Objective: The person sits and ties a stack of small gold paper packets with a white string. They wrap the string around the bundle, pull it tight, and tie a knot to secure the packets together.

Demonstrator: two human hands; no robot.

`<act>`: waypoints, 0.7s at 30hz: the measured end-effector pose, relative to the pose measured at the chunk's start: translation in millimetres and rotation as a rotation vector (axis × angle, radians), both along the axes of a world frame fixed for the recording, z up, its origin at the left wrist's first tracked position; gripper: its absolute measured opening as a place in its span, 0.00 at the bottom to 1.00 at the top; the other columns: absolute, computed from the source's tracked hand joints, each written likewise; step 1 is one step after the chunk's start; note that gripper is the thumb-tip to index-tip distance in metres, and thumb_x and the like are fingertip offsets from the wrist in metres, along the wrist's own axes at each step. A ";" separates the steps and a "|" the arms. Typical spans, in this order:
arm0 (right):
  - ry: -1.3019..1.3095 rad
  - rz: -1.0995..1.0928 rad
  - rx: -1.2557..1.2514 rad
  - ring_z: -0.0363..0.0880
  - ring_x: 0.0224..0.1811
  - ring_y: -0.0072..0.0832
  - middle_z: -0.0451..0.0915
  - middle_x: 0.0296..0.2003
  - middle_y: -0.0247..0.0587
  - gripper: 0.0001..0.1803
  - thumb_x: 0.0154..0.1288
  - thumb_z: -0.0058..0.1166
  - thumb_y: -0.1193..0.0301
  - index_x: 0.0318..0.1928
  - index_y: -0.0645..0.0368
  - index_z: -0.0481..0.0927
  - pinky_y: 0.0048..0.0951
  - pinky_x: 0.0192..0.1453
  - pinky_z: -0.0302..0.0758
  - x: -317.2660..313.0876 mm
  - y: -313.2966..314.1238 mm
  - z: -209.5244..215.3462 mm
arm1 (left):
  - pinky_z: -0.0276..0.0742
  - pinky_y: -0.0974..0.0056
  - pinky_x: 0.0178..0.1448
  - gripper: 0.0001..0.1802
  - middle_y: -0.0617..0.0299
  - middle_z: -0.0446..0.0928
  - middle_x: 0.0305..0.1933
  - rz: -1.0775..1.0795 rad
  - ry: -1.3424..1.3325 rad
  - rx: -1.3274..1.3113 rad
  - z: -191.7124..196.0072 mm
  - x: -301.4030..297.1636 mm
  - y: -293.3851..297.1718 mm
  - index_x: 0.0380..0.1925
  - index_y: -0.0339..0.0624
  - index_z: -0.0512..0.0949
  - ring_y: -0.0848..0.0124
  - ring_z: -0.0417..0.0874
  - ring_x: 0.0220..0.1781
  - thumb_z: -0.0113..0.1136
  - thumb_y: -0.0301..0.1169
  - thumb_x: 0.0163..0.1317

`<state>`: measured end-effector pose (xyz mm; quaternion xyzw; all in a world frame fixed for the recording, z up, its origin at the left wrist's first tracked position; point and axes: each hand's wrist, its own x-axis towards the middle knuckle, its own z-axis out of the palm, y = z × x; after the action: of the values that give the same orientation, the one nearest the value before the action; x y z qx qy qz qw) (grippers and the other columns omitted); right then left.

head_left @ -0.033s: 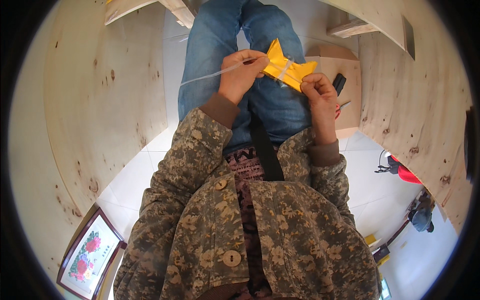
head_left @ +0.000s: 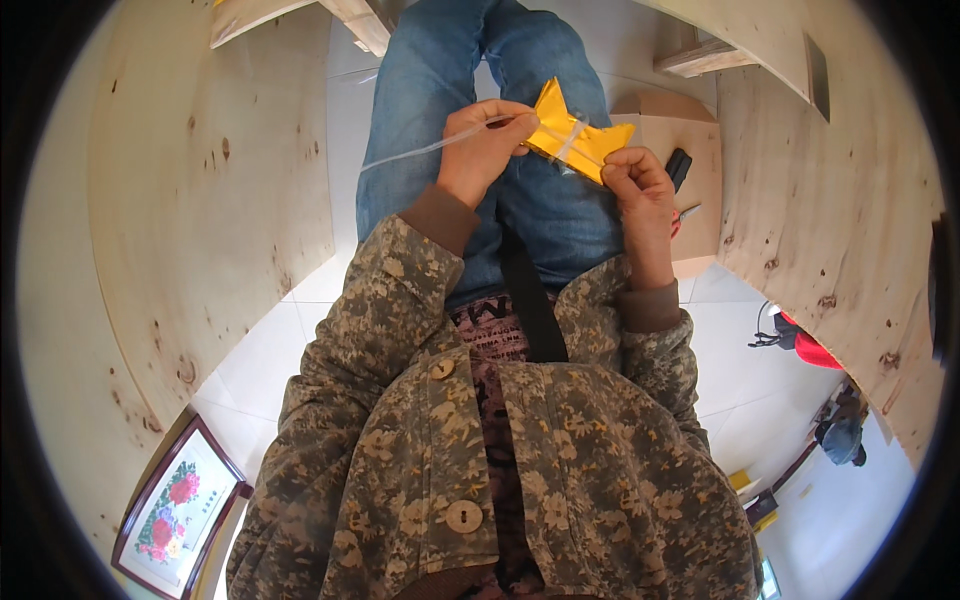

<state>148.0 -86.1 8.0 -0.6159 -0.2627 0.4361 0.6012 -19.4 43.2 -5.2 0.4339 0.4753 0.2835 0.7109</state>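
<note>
Over the lap, at about twelve o'clock in the view, the left hand [head_left: 487, 148] is closed in a pinch on one end of a yellow folded paper piece [head_left: 577, 135] and on a thin clear strip [head_left: 430, 146], seemingly plastic or tape, that trails away toward nine o'clock. The right hand [head_left: 640, 185] is closed too, its fingertips nipping the paper's near corner at about four o'clock from the left hand, so the paper hangs between the two hands just above the blue-jeaned thighs [head_left: 470, 70]. Part of the clear strip appears to cross the paper's middle; whether it is stuck down or only lying there cannot be told. To do this well, I judge that both pinches should stay near the paper's edges so the folds are not crushed, and the strip should be kept taut and straight so it does not twist or cling to the fingers. Just beyond the right hand, at two o'clock, a low cardboard box [head_left: 690, 140] carries a small black object [head_left: 679, 166] and what look like scissors with red handles [head_left: 682, 214]; its near edge is close to the right wrist. Plywood panels [head_left: 200, 200] curve up on both sides, at nine and at three o'clock, leaving a narrow lane of white tiled floor [head_left: 260, 350]. Open room lies mostly toward the left knee. A framed flower picture [head_left: 177, 507] leans at seven o'clock, well apart.
</note>
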 end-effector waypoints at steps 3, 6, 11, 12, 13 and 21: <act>0.051 0.033 -0.053 0.73 0.35 0.11 0.77 0.31 0.25 0.03 0.67 0.58 0.80 0.39 0.60 0.80 0.14 0.43 0.69 4.5 -2.1 0.4 | 0.82 0.74 0.42 0.12 0.59 0.84 0.41 -0.027 -0.007 -0.075 1.8 -1.4 1.0 0.44 0.34 0.84 0.77 0.84 0.38 0.68 0.30 0.65; 0.070 0.060 -0.052 0.72 0.34 0.11 0.77 0.31 0.25 0.03 0.67 0.58 0.80 0.40 0.59 0.80 0.13 0.41 0.68 7.7 -1.6 -0.3 | 0.82 0.74 0.43 0.13 0.58 0.84 0.42 -0.004 -0.017 -0.107 3.3 -2.2 -1.1 0.45 0.34 0.83 0.76 0.84 0.39 0.68 0.31 0.65; 0.106 0.079 -0.062 0.71 0.33 0.11 0.76 0.30 0.25 0.04 0.67 0.58 0.80 0.40 0.59 0.80 0.12 0.40 0.66 12.6 0.8 -0.3 | 0.82 0.73 0.44 0.13 0.58 0.84 0.43 -0.006 -0.083 -0.137 2.0 -2.8 -0.6 0.46 0.34 0.83 0.74 0.84 0.41 0.67 0.31 0.65; 0.101 0.082 -0.064 0.71 0.33 0.11 0.76 0.30 0.25 0.04 0.67 0.58 0.80 0.40 0.58 0.79 0.12 0.40 0.66 13.0 -0.1 -0.7 | 0.83 0.72 0.44 0.13 0.58 0.84 0.43 -0.001 -0.089 -0.155 0.8 -2.8 -1.2 0.46 0.34 0.83 0.74 0.84 0.41 0.67 0.31 0.66; 0.124 0.087 -0.049 0.71 0.33 0.11 0.76 0.30 0.25 0.05 0.67 0.58 0.80 0.40 0.58 0.79 0.12 0.40 0.66 13.4 -1.2 -1.8 | 0.83 0.73 0.44 0.13 0.57 0.84 0.43 0.006 -0.095 -0.160 -0.7 -2.9 -2.3 0.46 0.34 0.83 0.74 0.85 0.41 0.67 0.31 0.66; 0.256 0.142 -0.145 0.65 0.27 0.09 0.75 0.31 0.22 0.07 0.66 0.56 0.80 0.37 0.52 0.77 0.11 0.28 0.56 26.8 3.8 -4.6 | 0.83 0.71 0.47 0.16 0.57 0.83 0.45 -0.029 -0.076 -0.137 -6.9 -5.6 0.0 0.47 0.34 0.82 0.73 0.84 0.43 0.68 0.34 0.65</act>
<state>174.8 -82.3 3.4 -0.5769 -0.1945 0.5702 0.5515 -25.0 43.1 -12.1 0.3802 0.4599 0.2561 0.7605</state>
